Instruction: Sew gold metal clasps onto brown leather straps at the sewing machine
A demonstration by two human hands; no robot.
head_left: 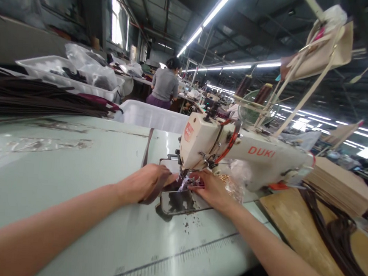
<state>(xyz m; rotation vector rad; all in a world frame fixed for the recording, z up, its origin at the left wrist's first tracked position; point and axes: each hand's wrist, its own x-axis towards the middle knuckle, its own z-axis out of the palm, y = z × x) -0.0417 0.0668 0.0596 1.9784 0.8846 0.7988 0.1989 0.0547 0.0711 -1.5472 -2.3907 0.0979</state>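
A white sewing machine (199,143) with red lettering stands on the pale green table, its needle area between my two hands. My left hand (147,182) is closed on a dark brown strap (157,191), just left of the presser foot. One length of the strap hangs in a loop below the fingers, and another runs back across the table. On the other side of the needle, my right hand (212,189) has its fingers pinched low by the foot, beside small shiny metal parts. What it grips is hidden. The metal plate (177,202) under the needle looks worn.
Bundled dark straps (40,97) lie at the table's back left, near white plastic bins (154,114). Gold-coloured pieces (228,184) sit under the machine arm. At right are stacked brown boards (343,180) and more dark straps (332,230). A person (165,83) stands farther back.
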